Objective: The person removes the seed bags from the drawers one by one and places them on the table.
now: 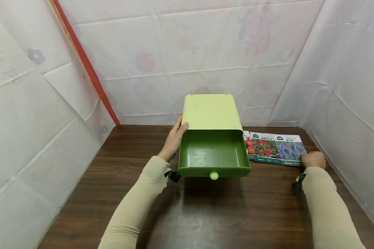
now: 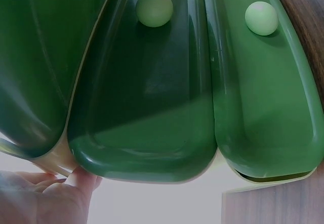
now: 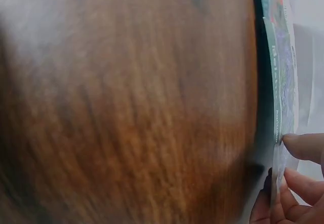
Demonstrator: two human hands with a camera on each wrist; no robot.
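Observation:
A light-green cabinet (image 1: 211,110) stands on the table with its dark-green top drawer (image 1: 213,152) pulled out; no contents show in it. Two more drawer fronts (image 2: 147,107) with round knobs appear in the left wrist view, both pushed in. My left hand (image 1: 172,140) rests against the cabinet's left side, its thumb near the top front edge. To the right of the cabinet, my right hand (image 1: 313,159) pinches the lower right corner of a seed packet with purple flowers (image 1: 290,149). The right wrist view shows thumb and fingers (image 3: 301,145) on either side of the packet's edge.
Two seed packets with red flowers, one whole (image 1: 265,147) and one partly behind the drawer (image 1: 250,147), overlap in a row left of the purple one. White patterned sheeting (image 1: 187,52) walls the dark wooden table (image 1: 218,214) on the back and sides.

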